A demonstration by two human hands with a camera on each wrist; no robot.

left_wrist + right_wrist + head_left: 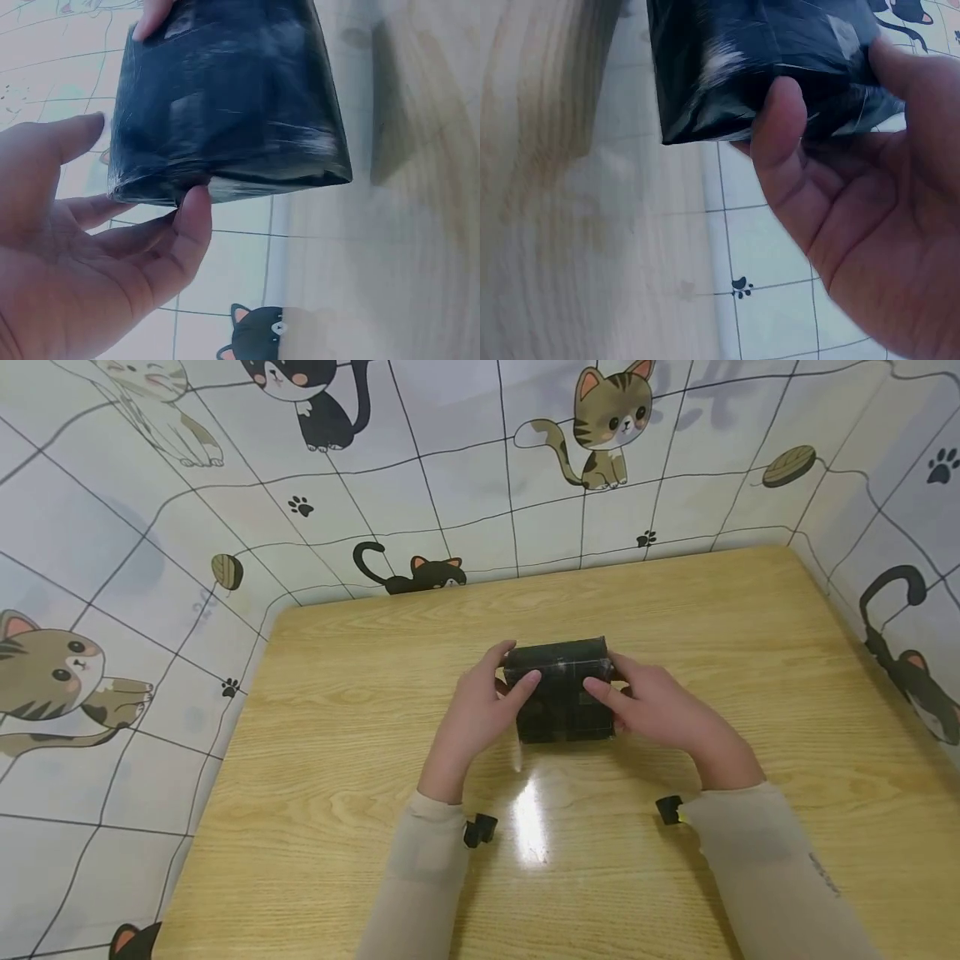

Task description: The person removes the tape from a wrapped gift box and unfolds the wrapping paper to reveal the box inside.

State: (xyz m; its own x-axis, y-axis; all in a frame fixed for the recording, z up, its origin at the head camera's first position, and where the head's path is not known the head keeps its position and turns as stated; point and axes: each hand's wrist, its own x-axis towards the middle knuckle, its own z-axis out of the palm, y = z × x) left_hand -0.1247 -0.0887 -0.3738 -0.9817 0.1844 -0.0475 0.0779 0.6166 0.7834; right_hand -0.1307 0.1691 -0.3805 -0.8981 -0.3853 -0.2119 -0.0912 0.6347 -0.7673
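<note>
Over the middle of the table, a black box-shaped package point(566, 706) wrapped in shiny plastic or tape is held between both hands. My left hand point(476, 706) holds its left end, thumb toward the near face and fingers at the end and behind. On the right end, my right hand point(663, 706) grips it likewise, thumb on the near face. In the left wrist view, a little finger presses the end of the package point(225, 97), whose lower edge stands apart from the tabletop. The right wrist view shows fingers against the package's other end point(765, 67); some fingertips are hidden behind it.
The wooden table point(337, 777) meets cat-patterned walls point(465, 502) at the back and on both sides. Small black devices, such as the left one point(480, 831), sit at both wrists by the sleeves. A bright light reflection lies in front of the package.
</note>
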